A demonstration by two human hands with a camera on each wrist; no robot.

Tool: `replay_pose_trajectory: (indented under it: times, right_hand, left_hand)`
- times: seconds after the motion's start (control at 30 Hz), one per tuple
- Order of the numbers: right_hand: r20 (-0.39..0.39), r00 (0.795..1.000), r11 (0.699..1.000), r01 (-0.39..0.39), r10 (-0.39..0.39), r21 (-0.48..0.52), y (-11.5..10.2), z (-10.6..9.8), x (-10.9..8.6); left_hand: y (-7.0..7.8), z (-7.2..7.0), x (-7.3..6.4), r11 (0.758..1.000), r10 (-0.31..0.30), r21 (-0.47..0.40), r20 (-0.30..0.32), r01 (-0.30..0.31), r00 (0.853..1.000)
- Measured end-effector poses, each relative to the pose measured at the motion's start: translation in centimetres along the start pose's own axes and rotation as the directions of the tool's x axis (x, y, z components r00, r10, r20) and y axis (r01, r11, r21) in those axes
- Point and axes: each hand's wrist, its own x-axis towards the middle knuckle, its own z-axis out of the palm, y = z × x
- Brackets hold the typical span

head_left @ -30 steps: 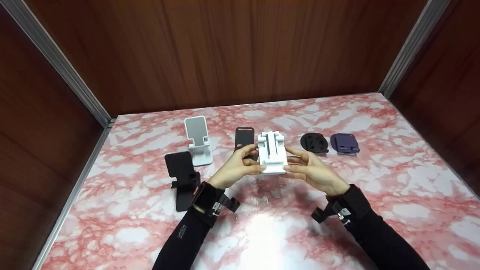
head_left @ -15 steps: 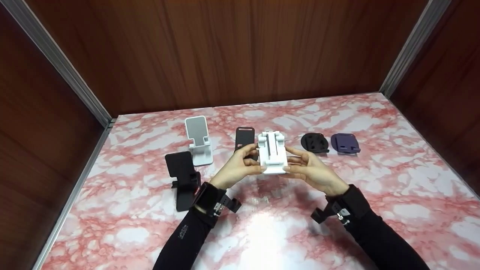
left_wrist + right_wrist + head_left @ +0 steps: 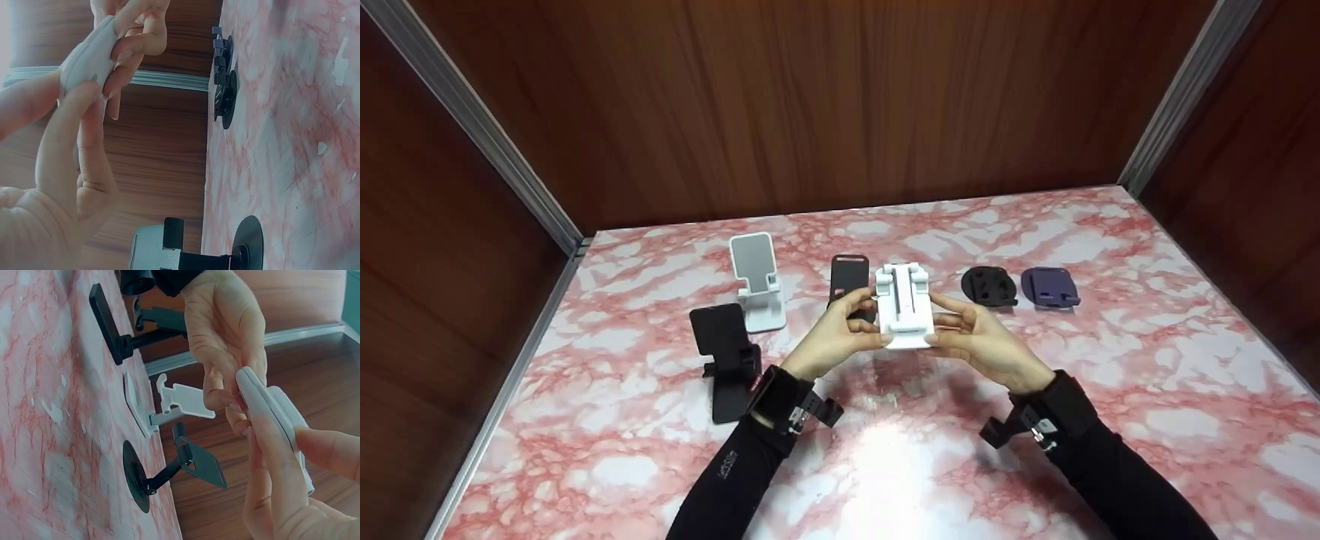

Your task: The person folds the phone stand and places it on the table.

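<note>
A white folding phone stand, folded flat, is held up above the table between both hands. My left hand grips its left edge, thumb at the lower corner and fingers behind. On the opposite edge my right hand pinches it in the same way. In the left wrist view the folded white stand shows edge-on between the fingers. From the right wrist view, the thumb and fingers press on both faces of the white stand. Behind the left fingers stands a black phone stand, partly covered.
At the left stand an unfolded white-and-grey phone stand and an unfolded black one. On the right lie a folded round black stand and a folded purple one. Wooden panels enclose the marbled table.
The held white stand has tilted slightly, its lower lip now looking thinner and flatter. Both hands stay in nearly the same place, and the other stands have not moved.
</note>
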Motion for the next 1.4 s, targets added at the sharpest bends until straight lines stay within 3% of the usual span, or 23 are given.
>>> replay_pose_trajectory:
  times: [0.4, 0.53, 0.67, 0.77, 0.9, 1.07, 1.2, 1.3, 1.4]
  right_hand:
    - [0.019, 1.0, 1.0, 0.006, -0.006, 0.027, -0.2, -0.1, -0.1]
    - [0.045, 0.999, 0.999, 0.004, -0.006, 0.032, -0.4, -0.3, -0.1]
    - [0.057, 0.998, 0.999, 0.002, -0.004, 0.034, -0.5, -0.7, -0.3]
    - [0.056, 0.998, 0.999, 0.004, -0.005, 0.033, -0.6, -1.0, -0.6]
    - [0.061, 0.998, 1.0, 0.003, -0.004, 0.015, -0.8, -1.6, -0.9]
    - [0.067, 0.998, 1.0, 0.006, -0.005, -0.01, -0.8, -2.3, -1.4]
    - [0.069, 0.998, 1.0, 0.001, 0.001, -0.031, -0.8, -3.1, -1.9]
    - [0.064, 0.998, 0.998, -0.009, 0.013, -0.063, -0.6, -3.8, -2.5]
    - [0.067, 0.997, 0.996, -0.023, 0.029, -0.091, -0.3, -4.6, -2.9]
  left_hand:
    - [0.1, -0.1, -0.1, 0.999, 0.035, 0.006, 0.035, -0.035, 0.999]
    - [0.3, -0.2, -0.3, 0.99, 0.037, 0.134, 0.027, -0.04, 0.999]
    - [0.3, 0.0, -0.9, 0.949, 0.079, 0.306, 0.002, -0.076, 0.997]
    - [0.2, 0.2, -1.5, 0.886, 0.149, 0.444, 0.002, -0.135, 0.989]
    - [0.2, 0.6, -2.3, 0.767, 0.226, 0.614, 0.011, -0.185, 0.974]
    - [0.0, 1.1, -2.9, 0.599, 0.335, 0.764, 0.036, -0.242, 0.942]
    - [-0.4, 1.4, -3.2, 0.463, 0.387, 0.852, 0.053, -0.243, 0.921]
    - [-0.7, 1.4, -3.4, 0.403, 0.391, 0.891, 0.039, -0.209, 0.92]
    - [-1.0, 1.2, -3.6, 0.363, 0.394, 0.916, 0.013, -0.169, 0.919]
